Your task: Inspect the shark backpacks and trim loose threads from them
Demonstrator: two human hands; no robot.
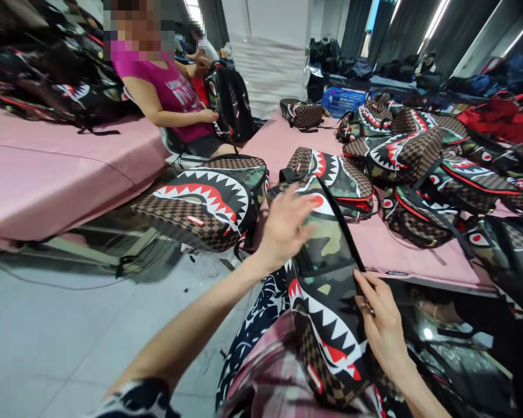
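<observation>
A backpack (331,244) with camouflage cloth, brown checks and a printed shark mouth lies tilted across my lap, its upper end against the table edge. My left hand (285,229) is over its upper part by the printed red eye, fingers spread and slightly blurred. Whether that palm touches the cloth I cannot tell. My right hand (381,316) grips the backpack's right edge about halfway down. A small dark, shiny item shows between its fingers, too little seen to name.
More shark-print backpacks (200,200) lie on the pink-covered table (422,261), several heaped at the right. A blue basket (343,101) stands at the back. Across the gap, a person in a magenta shirt (165,93) handles a dark backpack (229,101). Another pink table (70,174) is at left.
</observation>
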